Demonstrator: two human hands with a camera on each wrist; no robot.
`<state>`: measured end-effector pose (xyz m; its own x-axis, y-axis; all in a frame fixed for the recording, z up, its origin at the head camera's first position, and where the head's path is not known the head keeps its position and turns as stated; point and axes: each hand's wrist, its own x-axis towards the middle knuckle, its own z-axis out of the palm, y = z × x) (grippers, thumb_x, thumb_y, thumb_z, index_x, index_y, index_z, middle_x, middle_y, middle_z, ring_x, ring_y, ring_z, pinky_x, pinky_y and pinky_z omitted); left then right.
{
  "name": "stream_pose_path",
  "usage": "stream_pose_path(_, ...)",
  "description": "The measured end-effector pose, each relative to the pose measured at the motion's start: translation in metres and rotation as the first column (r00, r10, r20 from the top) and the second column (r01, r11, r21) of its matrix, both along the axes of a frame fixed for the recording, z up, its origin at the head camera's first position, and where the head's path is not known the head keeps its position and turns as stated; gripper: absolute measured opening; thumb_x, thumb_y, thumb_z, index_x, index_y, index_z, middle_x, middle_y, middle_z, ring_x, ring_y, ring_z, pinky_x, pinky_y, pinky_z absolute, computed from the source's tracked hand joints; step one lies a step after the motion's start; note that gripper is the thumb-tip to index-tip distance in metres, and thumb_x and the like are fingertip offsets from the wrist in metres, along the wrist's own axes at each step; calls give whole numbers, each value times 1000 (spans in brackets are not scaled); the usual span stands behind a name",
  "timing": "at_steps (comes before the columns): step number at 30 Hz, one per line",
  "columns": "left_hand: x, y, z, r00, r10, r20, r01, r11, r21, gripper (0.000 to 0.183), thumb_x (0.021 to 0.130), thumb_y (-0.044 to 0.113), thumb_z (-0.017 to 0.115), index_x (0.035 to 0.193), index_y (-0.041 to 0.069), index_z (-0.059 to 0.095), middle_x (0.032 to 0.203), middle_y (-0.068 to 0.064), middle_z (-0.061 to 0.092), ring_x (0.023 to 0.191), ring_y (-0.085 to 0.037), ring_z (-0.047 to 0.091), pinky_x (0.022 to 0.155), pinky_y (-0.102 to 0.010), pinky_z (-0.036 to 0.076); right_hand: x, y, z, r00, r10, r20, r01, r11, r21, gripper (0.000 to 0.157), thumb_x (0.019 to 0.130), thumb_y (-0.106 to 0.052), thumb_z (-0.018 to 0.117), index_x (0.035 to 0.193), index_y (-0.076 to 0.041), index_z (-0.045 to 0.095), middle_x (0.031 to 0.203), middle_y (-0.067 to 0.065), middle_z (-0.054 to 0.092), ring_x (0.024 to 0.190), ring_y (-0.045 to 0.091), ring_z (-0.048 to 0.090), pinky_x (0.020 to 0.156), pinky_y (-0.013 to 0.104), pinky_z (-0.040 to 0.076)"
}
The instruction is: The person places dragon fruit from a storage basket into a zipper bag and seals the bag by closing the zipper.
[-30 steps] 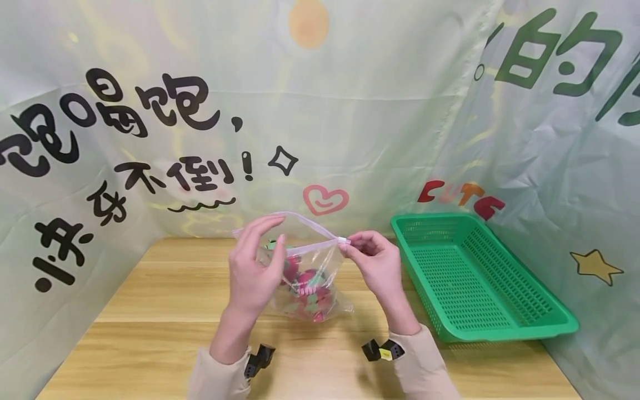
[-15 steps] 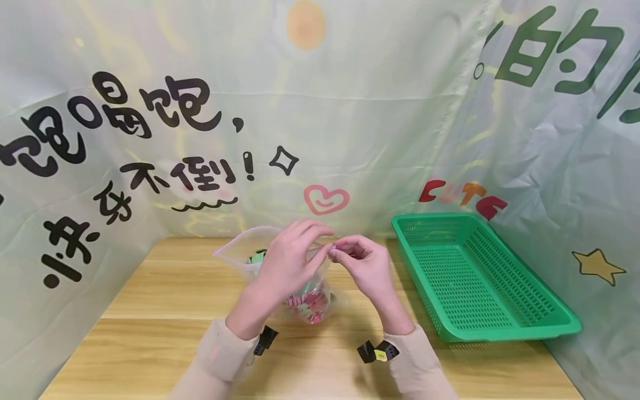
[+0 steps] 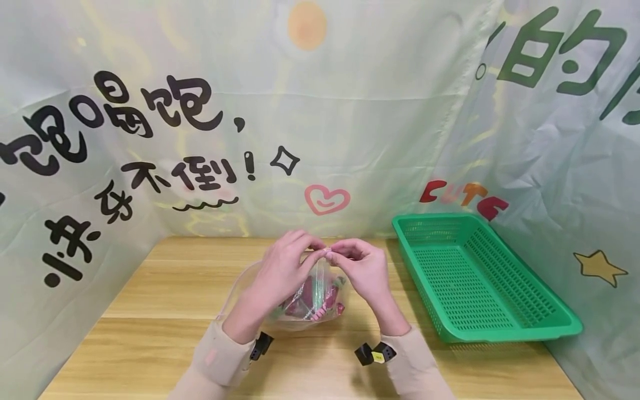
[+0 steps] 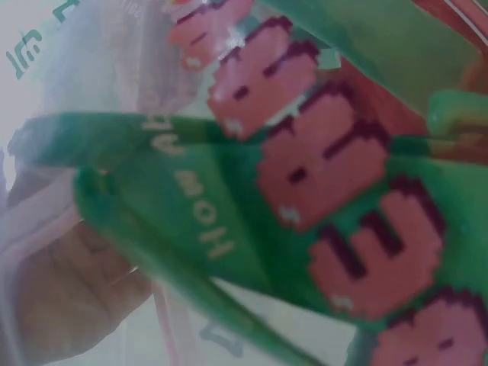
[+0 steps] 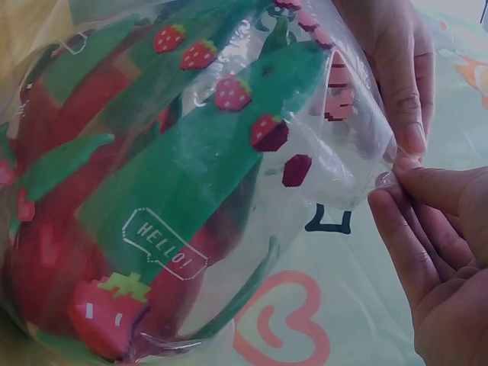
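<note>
A clear zip bag (image 3: 300,314) with pink edging and strawberry prints stands on the wooden table, bulging with red-and-green things (image 5: 206,168) whose kind I cannot tell through the film. Both hands meet at its top, fingertips nearly touching. My left hand (image 3: 282,269) pinches the top edge from the left. From the other side my right hand (image 3: 365,272) pinches the same spot between thumb and index finger. The printed film fills the left wrist view, where part of a hand (image 4: 69,297) shows behind it. The fingers hide the pinched spot in the head view.
A green plastic basket (image 3: 505,335) with slotted walls stands right of the hands. Printed cloth (image 3: 375,139) hangs behind and at both sides of the wooden table (image 3: 150,344). A small camera is strapped at each wrist.
My left hand has moved right along the bag's top to meet the right hand, and now pinches there. The right hand has shifted slightly left. The bag's mouth has swung down and left.
</note>
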<state>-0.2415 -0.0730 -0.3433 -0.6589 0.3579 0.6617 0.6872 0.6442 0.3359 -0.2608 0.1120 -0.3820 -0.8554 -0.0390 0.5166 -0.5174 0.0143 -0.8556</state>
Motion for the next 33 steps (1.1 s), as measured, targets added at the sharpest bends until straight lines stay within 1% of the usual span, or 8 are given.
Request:
stream_pose_path(8,2,2,-2,999,-5,45,3,999,39,9,96,14,76,105,10,76,98,1,72,86,-12,67,74,-26,58,1,2,2,1000,-10,17,9,1000,17,12,85,2,83,94,5,77,86,21,76,71,14,75,69,31,64)
stream_pose_path(14,4,2,-2,1000,-17,25,16,998,54,9,94,11,78,103,9,75,97,0,72,85,-12,68,73,-25,59,1,4,3,1000,-24,3,24,999,36,12,84,0,85,93,4,78,86,19,77,71,14,74,68,30,64)
stream_pose_path(19,6,2,-4,1000,3,15,-4,999,44,9,93,11,79,100,10,75,94,2,71,82,-12,67,71,-25,58,1,6,2,999,-33,11,32,998,49,12,84,-1,85,93,3,78,86,18,77,72,14,74,68,31,64)
stream_pose_path(25,10,-1,-6,999,38,23,-39,999,33,8,91,11,81,97,11,75,91,3,70,82,-12,67,71,-28,58,1,10,2,997,-70,14,69,994,82,13,84,-5,87,92,0,79,85,16,77,70,12,73,67,27,62)
stream_pose_path(30,13,-3,-6,999,45,29,-46,998,34,9,90,10,82,96,10,76,90,2,71,81,-14,69,70,-29,58,0,11,4,997,-78,18,76,992,96,13,83,-6,88,92,-1,80,84,15,77,70,11,73,67,25,61)
stream_pose_path(33,14,-5,-7,998,42,35,-44,998,38,10,88,8,83,94,10,75,89,2,71,79,-14,68,69,-29,57,0,13,5,998,-69,1,68,992,103,13,83,-5,87,92,0,80,84,16,77,70,11,73,67,26,62)
